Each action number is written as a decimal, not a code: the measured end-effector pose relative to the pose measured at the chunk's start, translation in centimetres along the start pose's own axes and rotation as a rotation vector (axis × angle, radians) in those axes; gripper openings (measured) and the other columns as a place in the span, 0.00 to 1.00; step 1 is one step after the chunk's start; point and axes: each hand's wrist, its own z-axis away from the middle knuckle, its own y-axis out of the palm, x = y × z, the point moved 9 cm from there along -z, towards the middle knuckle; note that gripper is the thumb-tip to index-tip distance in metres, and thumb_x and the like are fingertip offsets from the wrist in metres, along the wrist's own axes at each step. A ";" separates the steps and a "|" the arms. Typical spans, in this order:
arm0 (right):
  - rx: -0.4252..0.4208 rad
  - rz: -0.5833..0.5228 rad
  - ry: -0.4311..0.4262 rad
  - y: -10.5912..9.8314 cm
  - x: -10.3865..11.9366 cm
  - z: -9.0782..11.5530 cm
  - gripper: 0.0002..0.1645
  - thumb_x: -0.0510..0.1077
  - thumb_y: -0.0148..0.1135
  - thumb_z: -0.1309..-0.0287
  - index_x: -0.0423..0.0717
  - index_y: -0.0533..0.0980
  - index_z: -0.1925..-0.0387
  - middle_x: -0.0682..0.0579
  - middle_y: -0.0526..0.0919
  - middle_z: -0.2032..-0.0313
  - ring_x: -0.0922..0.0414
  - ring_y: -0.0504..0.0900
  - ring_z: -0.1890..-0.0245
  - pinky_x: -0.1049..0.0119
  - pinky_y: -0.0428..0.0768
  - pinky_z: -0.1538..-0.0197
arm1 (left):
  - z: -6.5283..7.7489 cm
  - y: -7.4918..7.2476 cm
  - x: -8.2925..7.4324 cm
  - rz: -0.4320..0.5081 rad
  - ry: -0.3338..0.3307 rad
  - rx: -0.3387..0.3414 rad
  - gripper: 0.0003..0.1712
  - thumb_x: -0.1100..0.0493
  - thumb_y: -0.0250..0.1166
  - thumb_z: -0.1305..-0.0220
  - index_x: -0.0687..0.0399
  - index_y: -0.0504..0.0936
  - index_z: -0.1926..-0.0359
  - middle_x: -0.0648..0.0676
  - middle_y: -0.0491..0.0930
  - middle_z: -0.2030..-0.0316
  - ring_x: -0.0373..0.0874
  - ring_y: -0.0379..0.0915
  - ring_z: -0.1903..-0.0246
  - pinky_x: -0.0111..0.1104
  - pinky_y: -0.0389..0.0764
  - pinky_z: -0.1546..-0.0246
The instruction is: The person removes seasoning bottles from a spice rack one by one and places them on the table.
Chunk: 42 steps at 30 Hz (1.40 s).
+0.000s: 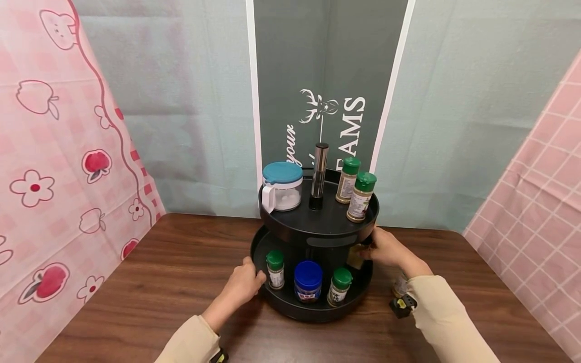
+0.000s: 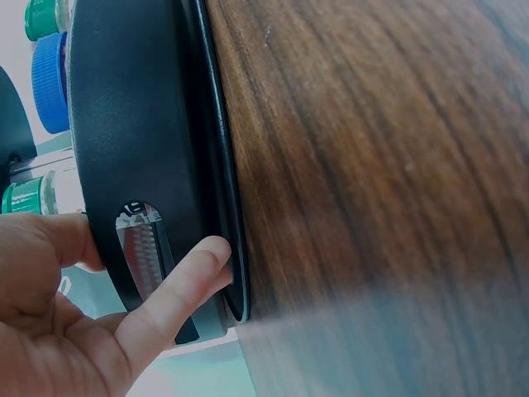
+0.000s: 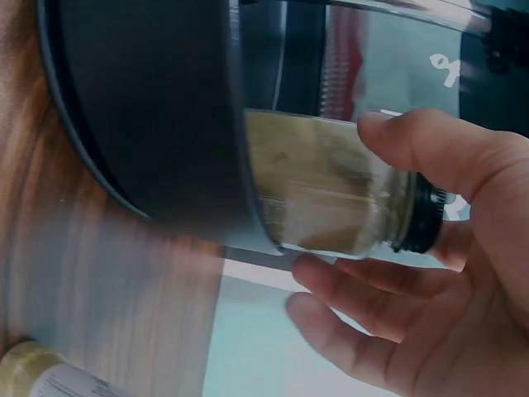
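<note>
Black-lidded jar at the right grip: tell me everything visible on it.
The clear, glass-looking cylindrical jar holds tan-brown contents and has its black ridged lid on. It is roughly upright, lid up, at the right side of the round black lower tray. The tray's wall hides its base, so whether it rests on the tray floor can't be told. The right grip has its thumb against the jar near the neck, fingers around the other side.
</note>
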 end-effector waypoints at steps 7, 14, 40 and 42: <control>0.001 0.019 0.043 0.3 -0.2 0.1 0.23 0.40 0.63 0.53 0.34 0.67 0.56 0.43 0.78 0.68 0.51 0.76 0.69 0.53 0.76 0.68 | -0.1 0.1 0.0 -0.003 -0.009 0.003 0.19 0.60 0.55 0.46 0.72 0.64 0.60 0.50 0.72 0.91 0.39 0.67 0.89 0.34 0.71 0.83; 0.007 -0.003 0.050 0.4 -0.3 0.2 0.23 0.40 0.63 0.51 0.35 0.66 0.55 0.43 0.78 0.67 0.52 0.76 0.68 0.54 0.76 0.68 | -0.1 0.1 0.1 -0.003 -0.011 -0.004 0.18 0.60 0.55 0.47 0.72 0.64 0.60 0.50 0.72 0.91 0.39 0.67 0.89 0.34 0.72 0.83; -0.020 -0.009 0.055 -3.1 1.4 0.9 0.29 0.41 0.63 0.53 0.37 0.65 0.49 0.47 0.78 0.70 0.56 0.72 0.75 0.58 0.71 0.74 | -0.3 0.4 0.5 -0.007 -0.053 0.019 0.23 0.60 0.55 0.49 0.74 0.62 0.56 0.50 0.72 0.91 0.39 0.68 0.88 0.34 0.72 0.81; -0.020 -0.002 0.057 -3.2 1.5 0.9 0.30 0.40 0.63 0.52 0.36 0.64 0.47 0.47 0.78 0.71 0.56 0.71 0.76 0.58 0.70 0.74 | -0.3 0.3 0.5 -0.006 -0.054 0.019 0.21 0.60 0.55 0.49 0.73 0.63 0.58 0.50 0.72 0.91 0.39 0.68 0.88 0.34 0.72 0.81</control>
